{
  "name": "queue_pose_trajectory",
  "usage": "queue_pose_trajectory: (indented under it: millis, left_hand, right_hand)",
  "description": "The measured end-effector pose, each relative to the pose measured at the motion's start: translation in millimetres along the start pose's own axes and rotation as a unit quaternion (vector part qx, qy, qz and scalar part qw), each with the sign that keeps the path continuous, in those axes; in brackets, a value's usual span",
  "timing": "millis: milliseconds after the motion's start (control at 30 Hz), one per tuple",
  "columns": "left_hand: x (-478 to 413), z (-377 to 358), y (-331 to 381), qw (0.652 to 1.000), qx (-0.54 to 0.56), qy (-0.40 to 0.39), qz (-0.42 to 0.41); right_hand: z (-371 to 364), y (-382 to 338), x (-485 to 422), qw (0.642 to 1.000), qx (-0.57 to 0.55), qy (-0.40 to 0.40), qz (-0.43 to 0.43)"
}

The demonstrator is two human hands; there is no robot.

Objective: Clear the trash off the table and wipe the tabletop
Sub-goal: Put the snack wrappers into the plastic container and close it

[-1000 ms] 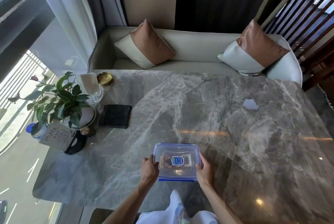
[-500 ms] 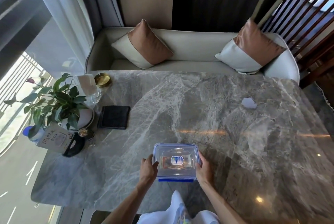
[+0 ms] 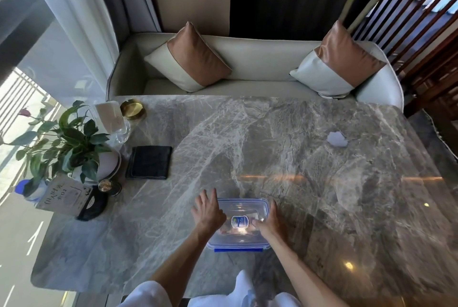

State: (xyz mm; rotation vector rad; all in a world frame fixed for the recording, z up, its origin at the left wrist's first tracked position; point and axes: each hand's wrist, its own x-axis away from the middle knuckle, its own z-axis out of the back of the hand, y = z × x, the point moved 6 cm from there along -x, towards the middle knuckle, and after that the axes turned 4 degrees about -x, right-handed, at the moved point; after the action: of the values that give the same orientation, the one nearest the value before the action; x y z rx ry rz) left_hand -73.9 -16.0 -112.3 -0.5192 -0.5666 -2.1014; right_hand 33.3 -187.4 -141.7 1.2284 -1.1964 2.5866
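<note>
A clear plastic container [image 3: 244, 209] with a blue-rimmed lid and a blue label stands on the grey marble table [image 3: 309, 183] near its front edge. My left hand [image 3: 207, 212] lies over the lid's left edge with its fingers spread. My right hand [image 3: 269, 223] grips the right side, thumb on the lid near the label. A crumpled white paper scrap [image 3: 336, 138] lies far right on the tabletop. A folded black cloth [image 3: 149, 161] lies flat at the left.
At the table's left end stand a potted plant [image 3: 71, 140], a brass ashtray [image 3: 132, 108], a clear glass holder [image 3: 116, 121], a printed card [image 3: 63, 195] and a blue-capped bottle [image 3: 23, 186]. A cream sofa [image 3: 255, 64] with two cushions runs behind the table.
My left hand has come off the container's left side and now lies spread over the lid. My right thumb has moved onto the lid. The container stays in place.
</note>
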Motion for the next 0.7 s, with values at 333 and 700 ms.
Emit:
queue_pose_trajectory:
  millis: [333, 700]
  left_hand:
    - [-55.6, -18.6, 41.4, 0.979, -0.036, -0.147, -0.136]
    - [-51.6, -7.4, 51.2, 0.984, -0.01, -0.035, -0.172]
  right_hand:
    - [-5.3, 17.7, -6.3, 0.984, 0.013, -0.024, -0.178]
    - [-0.3, 18.2, -7.5, 0.975, 0.02, -0.03, -0.221]
